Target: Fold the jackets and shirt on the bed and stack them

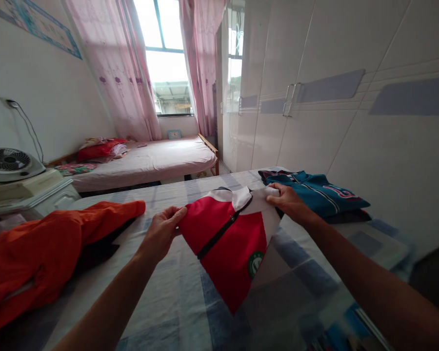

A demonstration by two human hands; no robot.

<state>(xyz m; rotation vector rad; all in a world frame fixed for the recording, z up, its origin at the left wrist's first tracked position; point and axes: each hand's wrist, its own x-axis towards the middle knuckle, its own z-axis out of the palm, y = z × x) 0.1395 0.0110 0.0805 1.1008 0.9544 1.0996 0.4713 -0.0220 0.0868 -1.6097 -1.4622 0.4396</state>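
Note:
Both hands hold up a red and white jacket [219, 224] with a dark zipper, a white collar and a round green badge near its lower right. My left hand [164, 226] pinches its left edge between thumb and fingers. On the other side, my right hand [285, 200] grips the white upper right part. The jacket hangs tilted over the bed, its lower end narrowing to a point. Right behind my right hand lies a folded teal jacket [314, 192] on top of other dark clothes. An orange garment [54, 243] is spread out at the left.
Under the clothes is a bed with a blue and white checked sheet [161, 292]. A second bed [168, 156] with a pink sheet stands by the window. White wardrobe doors [322, 136] line the right. A fan [12, 163] sits on a cabinet at the left.

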